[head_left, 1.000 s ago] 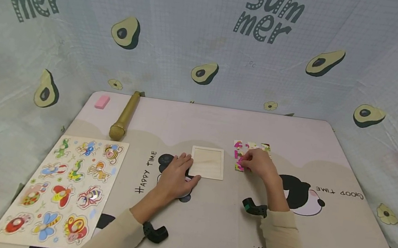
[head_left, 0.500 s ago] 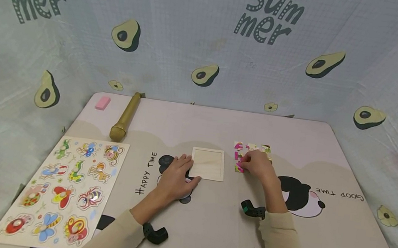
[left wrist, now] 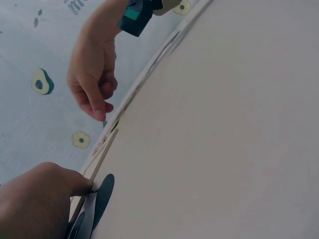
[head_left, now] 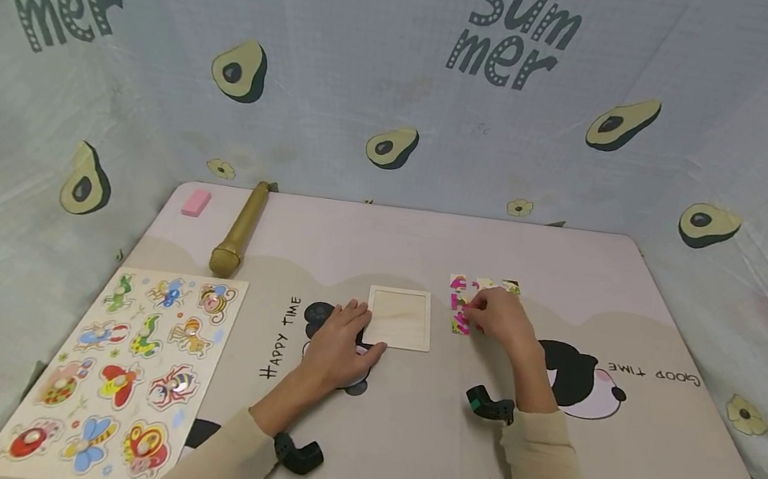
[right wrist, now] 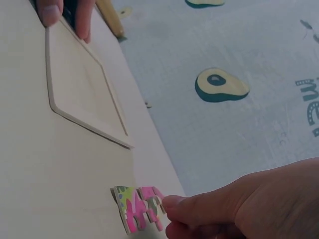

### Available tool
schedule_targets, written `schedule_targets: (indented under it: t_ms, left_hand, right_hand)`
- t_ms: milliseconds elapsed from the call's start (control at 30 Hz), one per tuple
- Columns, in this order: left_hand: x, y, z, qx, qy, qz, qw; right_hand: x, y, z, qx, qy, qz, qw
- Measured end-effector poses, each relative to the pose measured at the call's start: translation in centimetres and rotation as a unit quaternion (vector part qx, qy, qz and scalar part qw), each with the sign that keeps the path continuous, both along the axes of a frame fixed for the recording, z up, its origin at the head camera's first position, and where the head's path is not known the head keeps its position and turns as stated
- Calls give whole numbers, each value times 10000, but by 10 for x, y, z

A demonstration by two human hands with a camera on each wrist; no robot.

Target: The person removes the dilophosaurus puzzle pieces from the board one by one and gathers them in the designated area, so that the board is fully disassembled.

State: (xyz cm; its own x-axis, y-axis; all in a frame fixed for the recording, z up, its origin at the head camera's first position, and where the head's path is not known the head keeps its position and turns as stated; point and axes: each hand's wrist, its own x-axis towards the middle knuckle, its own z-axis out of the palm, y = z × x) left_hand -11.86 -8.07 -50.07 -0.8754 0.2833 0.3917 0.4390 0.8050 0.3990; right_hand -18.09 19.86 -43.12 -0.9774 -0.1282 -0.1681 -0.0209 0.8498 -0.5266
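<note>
A square wooden puzzle tray [head_left: 400, 318] with a raised rim lies in the middle of the table. Beside its left edge my left hand [head_left: 340, 351] rests with fingers spread, thumb and fingertips against the rim; the right wrist view shows these fingertips [right wrist: 50, 15] on the tray's end. To the right of the tray, my right hand [head_left: 503, 317] is over colourful jigsaw pieces [head_left: 457, 301]. Its thumb and forefinger pinch at the edge of a pink and green jigsaw piece [right wrist: 130, 209]. The hand covers part of the pieces behind it in the head view.
A large wooden board with insect pictures [head_left: 118, 374] lies at the left. Behind it are a gold microphone [head_left: 241, 229] and a pink block [head_left: 196, 203]. The table [head_left: 385, 450] carries a printed panda cover, and patterned cloth [head_left: 334, 63] hangs around its back and sides.
Both hands, the tray and the jigsaw pieces stay almost where they were. The head view shifts slightly.
</note>
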Motion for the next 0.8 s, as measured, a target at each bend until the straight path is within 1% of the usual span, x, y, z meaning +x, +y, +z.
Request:
schedule_targets:
  t_ms: [167, 400, 567, 800]
  left_hand:
    - [1, 0, -1, 9, -3, -10, 10000]
    - [2, -1, 2, 20, 10, -1, 10000]
    - [1, -1, 2, 39, 63, -27, 10000]
    - [1, 0, 0, 48, 67, -42, 10000]
  right_hand:
    - [0, 0, 1, -24, 80, -31, 10000]
    - [3, 1, 3, 5, 454, -55, 9990]
    - [3, 3, 4, 62, 483, -196, 9986]
    - [5, 7, 5, -75, 579, -282, 9979]
